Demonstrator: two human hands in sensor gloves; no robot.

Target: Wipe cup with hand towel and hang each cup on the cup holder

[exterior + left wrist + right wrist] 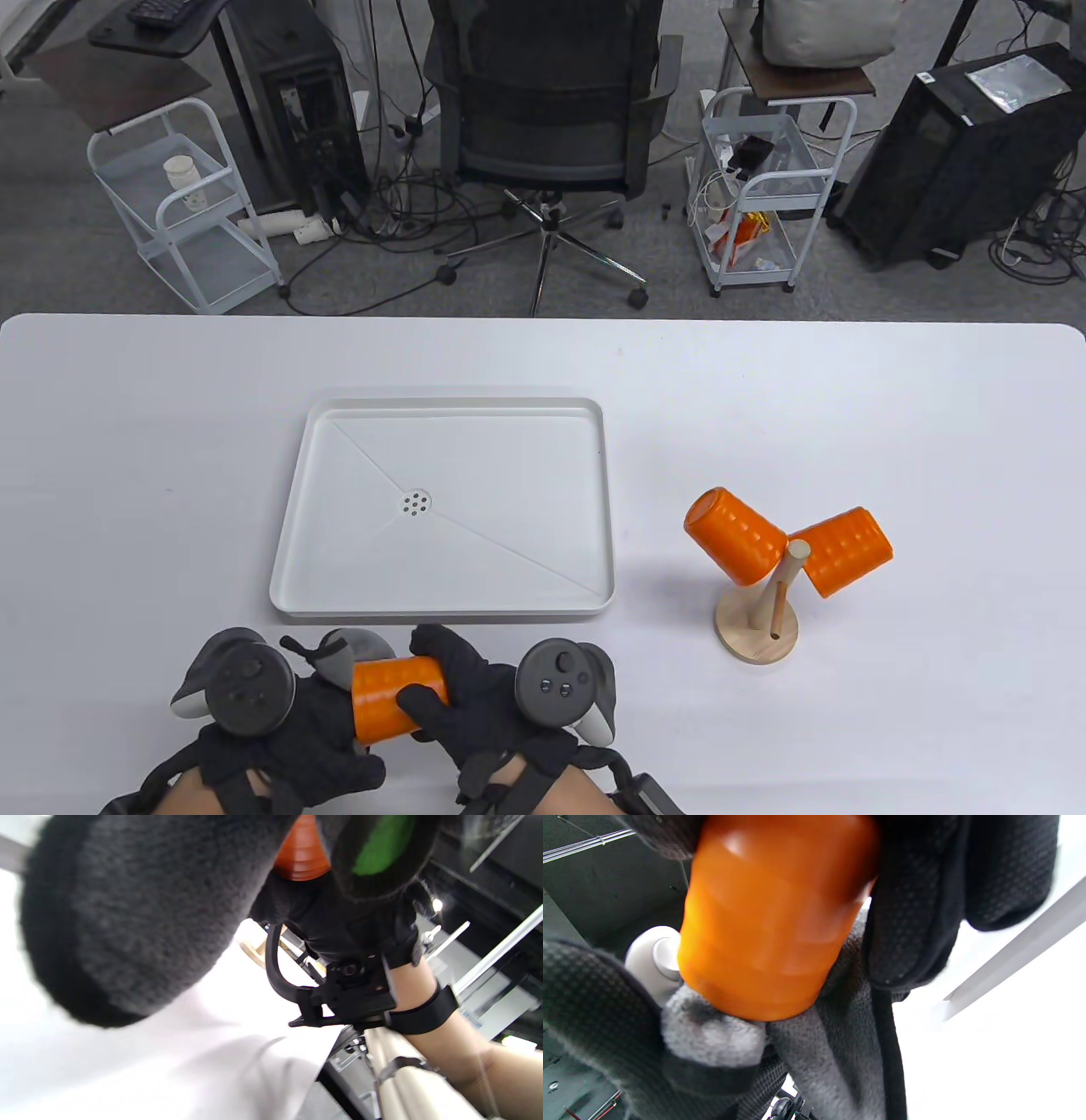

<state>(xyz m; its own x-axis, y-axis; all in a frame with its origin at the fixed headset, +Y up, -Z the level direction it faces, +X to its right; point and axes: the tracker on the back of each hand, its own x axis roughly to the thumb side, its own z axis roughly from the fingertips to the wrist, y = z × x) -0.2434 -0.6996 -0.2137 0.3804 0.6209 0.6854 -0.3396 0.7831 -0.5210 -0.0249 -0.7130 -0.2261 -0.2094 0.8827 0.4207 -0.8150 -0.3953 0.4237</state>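
An orange cup [392, 698] lies sideways just above the table's near edge, held between both hands. My right hand [434, 679] grips its right end, with fingers [912, 899] curled over the cup [772, 921]. My left hand [327, 705] holds a grey hand towel [341, 655] bunched against the cup's left end; the towel [712, 1035] wraps that end. The towel [127, 921] fills the left wrist view, and only a sliver of the cup [301, 857] shows. At the right stands a wooden cup holder [757, 630] with two orange cups [734, 535] [846, 552] hung on its pegs.
A white rectangular tray [293, 543] with a centre drain lies just beyond the hands. The holder's third peg [787, 586] sticks up bare. Beyond the table's far edge are an office chair [551, 110] and two wire carts.
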